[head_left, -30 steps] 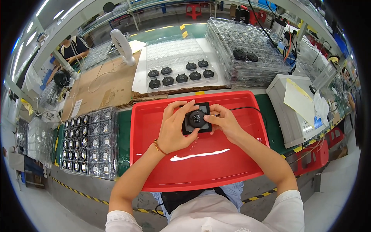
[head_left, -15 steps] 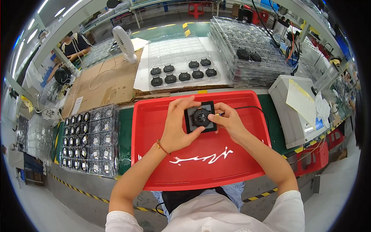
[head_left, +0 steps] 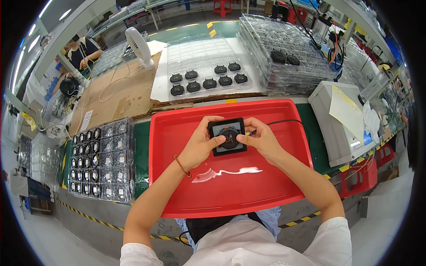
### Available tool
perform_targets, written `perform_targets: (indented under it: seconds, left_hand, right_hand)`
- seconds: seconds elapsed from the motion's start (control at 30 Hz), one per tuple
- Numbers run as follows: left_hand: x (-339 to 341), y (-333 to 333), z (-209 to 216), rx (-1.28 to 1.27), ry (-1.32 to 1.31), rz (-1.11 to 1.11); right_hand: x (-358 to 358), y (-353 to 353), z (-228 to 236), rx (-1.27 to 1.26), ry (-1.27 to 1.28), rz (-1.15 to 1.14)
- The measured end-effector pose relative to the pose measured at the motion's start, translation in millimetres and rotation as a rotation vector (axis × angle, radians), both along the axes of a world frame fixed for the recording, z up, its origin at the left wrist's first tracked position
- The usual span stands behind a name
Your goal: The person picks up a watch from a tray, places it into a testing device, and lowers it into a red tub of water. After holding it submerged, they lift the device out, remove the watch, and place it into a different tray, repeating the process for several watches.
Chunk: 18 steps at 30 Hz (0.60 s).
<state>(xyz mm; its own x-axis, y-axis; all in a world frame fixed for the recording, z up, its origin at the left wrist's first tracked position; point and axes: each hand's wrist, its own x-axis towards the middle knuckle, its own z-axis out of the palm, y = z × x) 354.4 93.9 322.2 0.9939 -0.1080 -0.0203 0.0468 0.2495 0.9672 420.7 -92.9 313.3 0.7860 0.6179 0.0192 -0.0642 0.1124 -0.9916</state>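
The left hand (head_left: 198,144) and right hand (head_left: 268,142) are holding a square, black-framed grey block (head_left: 222,128) in a two-sided grip over a red plastic tray (head_left: 230,195), thumbs (head_left: 215,142) touching the round black module (head_left: 229,141) lying on the block.
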Motion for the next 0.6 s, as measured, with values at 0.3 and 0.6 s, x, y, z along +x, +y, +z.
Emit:
perform_targets:
  seconds: [0.3,0.6]
  left_hand:
    - [-12,-15,-11,0.710,0.081,0.152]
    - [-15,-20,-19,0.842,0.207,0.088]
  right_hand:
    - [-11,-4,-11,-0.365,0.093,0.060]
    - [-15,-6,-20,-0.469,0.106,0.074]
